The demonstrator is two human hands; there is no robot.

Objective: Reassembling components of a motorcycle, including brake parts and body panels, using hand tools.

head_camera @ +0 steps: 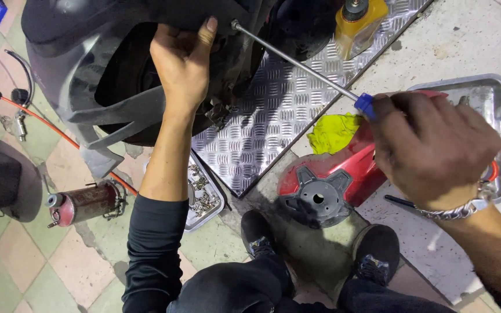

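Observation:
My right hand (430, 148) grips the blue handle of a long screwdriver (297, 61). Its metal shaft runs up and left, and its tip rests against the dark body of a scooter (88, 64) near the top middle. Against that dark panel, just left of the tip, my left hand (184, 61) presses with its thumb pointing up. A silver chain bracelet (459, 210) circles my right wrist. My shoes (259, 235) stand on the floor at the bottom.
A red and grey scooter cover part (320, 188) lies on the floor beside a yellow rag (333, 132). A metal tray (497, 110) is at the right. A small tray of screws (204, 200), a checkered metal plate (273, 110), a rusty canister (85, 203) and an orange hose (47, 124) lie around.

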